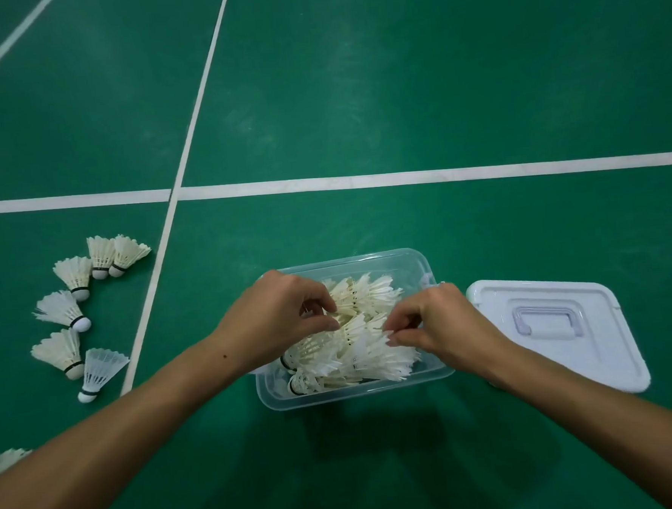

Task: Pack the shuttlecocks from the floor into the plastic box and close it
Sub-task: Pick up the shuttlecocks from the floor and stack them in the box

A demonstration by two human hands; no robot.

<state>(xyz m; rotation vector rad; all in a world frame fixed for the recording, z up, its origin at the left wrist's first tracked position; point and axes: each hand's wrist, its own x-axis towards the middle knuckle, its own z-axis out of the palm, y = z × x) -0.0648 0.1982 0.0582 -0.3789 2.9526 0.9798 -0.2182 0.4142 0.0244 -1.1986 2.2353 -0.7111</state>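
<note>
Now both hands, left (279,316) and right (437,323), pinch shuttlecocks (365,343) heaped in the box (358,392); lid (559,331) lies beside it, six more (80,309) on the floor.

1. You are looking down on a green court floor (434,91), matte, with faint scuffs and pale smudges.
2. A white line (400,178) runs straight across your view from the left edge to the right edge.
3. A second white line (202,89) comes down from the top centre, slanting toward the lower left, and crosses the first one left of centre.
4. A third white line (7,44) cuts across the upper left corner on a diagonal.
5. Light is soft and even, brighter across the upper floor; a dark shadow (377,448) lies on the green near the bottom centre.
</note>
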